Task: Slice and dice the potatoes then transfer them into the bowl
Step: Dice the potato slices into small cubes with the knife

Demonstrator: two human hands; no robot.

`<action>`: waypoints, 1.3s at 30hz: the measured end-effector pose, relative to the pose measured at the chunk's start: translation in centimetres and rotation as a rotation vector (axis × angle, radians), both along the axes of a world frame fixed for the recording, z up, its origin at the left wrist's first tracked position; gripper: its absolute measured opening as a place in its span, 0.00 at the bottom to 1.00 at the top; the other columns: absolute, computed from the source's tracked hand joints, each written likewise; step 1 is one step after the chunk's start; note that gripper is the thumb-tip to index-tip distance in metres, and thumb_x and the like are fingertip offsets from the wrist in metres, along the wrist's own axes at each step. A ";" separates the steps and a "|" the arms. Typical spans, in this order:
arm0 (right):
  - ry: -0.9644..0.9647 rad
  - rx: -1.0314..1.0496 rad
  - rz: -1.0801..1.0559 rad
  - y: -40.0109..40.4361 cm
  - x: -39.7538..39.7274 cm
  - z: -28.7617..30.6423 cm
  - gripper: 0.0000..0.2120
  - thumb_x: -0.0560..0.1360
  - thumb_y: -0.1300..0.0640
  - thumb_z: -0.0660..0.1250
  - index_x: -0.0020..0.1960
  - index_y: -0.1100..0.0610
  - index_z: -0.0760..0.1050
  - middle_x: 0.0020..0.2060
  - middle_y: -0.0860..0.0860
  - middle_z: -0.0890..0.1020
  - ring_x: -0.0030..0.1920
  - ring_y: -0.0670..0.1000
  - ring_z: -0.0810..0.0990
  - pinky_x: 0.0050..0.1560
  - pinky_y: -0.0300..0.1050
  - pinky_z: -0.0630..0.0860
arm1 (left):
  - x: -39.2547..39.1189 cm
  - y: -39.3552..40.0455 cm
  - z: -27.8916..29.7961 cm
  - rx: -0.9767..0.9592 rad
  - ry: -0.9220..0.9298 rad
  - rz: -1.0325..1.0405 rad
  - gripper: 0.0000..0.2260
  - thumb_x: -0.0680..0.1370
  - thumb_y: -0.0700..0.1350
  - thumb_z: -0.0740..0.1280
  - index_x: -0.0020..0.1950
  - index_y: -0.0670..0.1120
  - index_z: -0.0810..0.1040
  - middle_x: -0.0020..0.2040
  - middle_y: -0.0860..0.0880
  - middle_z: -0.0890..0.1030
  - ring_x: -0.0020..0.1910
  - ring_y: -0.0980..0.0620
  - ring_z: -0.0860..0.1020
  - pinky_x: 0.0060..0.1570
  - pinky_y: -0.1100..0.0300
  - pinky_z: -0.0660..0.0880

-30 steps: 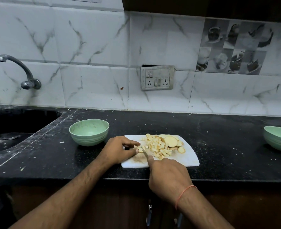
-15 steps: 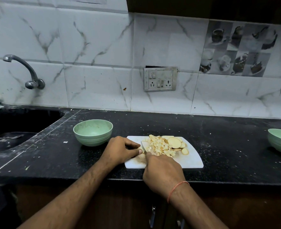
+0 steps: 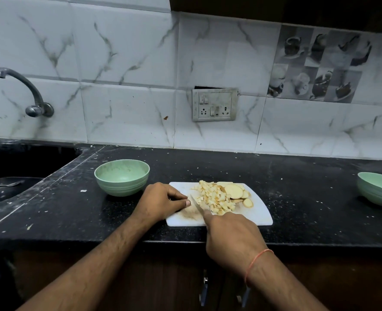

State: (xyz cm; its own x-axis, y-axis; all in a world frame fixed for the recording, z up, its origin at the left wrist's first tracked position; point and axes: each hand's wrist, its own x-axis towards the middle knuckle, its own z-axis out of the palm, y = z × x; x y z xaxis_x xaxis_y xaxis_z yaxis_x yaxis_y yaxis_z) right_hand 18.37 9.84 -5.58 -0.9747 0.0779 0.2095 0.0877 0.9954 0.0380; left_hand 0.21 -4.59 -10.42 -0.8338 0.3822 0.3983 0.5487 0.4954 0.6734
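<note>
Your right hand (image 3: pixel 231 239), low and right of centre, is curled around a knife (image 3: pixel 196 205) whose blade touches the left edge of the diced potato pile (image 3: pixel 212 199) on the white cutting board (image 3: pixel 259 215). Your left hand (image 3: pixel 161 202) rests on the board's left end with fingers curled; you cannot tell whether they pinch anything. Uncut potato slices (image 3: pixel 237 191) lie just right of the pile, and the green bowl (image 3: pixel 122 177) stands just left of the board.

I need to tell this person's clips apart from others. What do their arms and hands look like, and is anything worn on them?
Both forearms are bare, with no sleeves, gloves, watch or rings in view. The right hand has a thin orange-red thread tied round its wrist. The left hand and its wrist wear nothing.
</note>
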 end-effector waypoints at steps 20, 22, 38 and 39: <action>-0.030 -0.151 -0.028 -3.0 -3.1 -0.3 0.17 0.77 0.55 0.59 0.65 0.54 0.71 0.55 0.54 0.80 0.57 0.58 0.78 0.47 0.49 0.69 | -0.5 -0.2 -0.1 -0.007 -0.048 0.000 0.05 0.72 0.45 0.80 0.40 0.57 0.90 0.41 0.67 0.85 0.44 0.68 0.83 0.45 0.73 0.74; -0.049 -0.144 -0.022 -3.2 -3.3 -0.4 0.19 0.77 0.55 0.60 0.68 0.54 0.69 0.55 0.55 0.80 0.57 0.58 0.78 0.47 0.49 0.68 | -0.6 -0.3 -0.1 -0.003 -0.060 0.010 0.05 0.72 0.45 0.80 0.40 0.56 0.90 0.40 0.66 0.86 0.44 0.69 0.83 0.42 0.77 0.72; 0.049 -0.135 -0.043 -0.1 -0.4 0.7 0.27 0.81 0.54 0.55 0.81 0.48 0.60 0.46 0.50 0.77 0.48 0.55 0.74 0.44 0.48 0.67 | 1.0 -0.6 0.6 0.110 -0.121 -0.015 0.02 0.76 0.46 0.80 0.45 0.53 0.90 0.38 0.57 0.88 0.38 0.60 0.87 0.47 0.66 0.81; 0.061 -0.153 -0.044 -0.3 -0.5 0.8 0.27 0.82 0.54 0.55 0.81 0.47 0.60 0.49 0.51 0.79 0.51 0.56 0.76 0.45 0.48 0.67 | 1.1 -0.7 0.7 0.151 -0.141 -0.016 0.02 0.77 0.44 0.79 0.46 0.51 0.90 0.37 0.56 0.88 0.38 0.58 0.87 0.47 0.65 0.81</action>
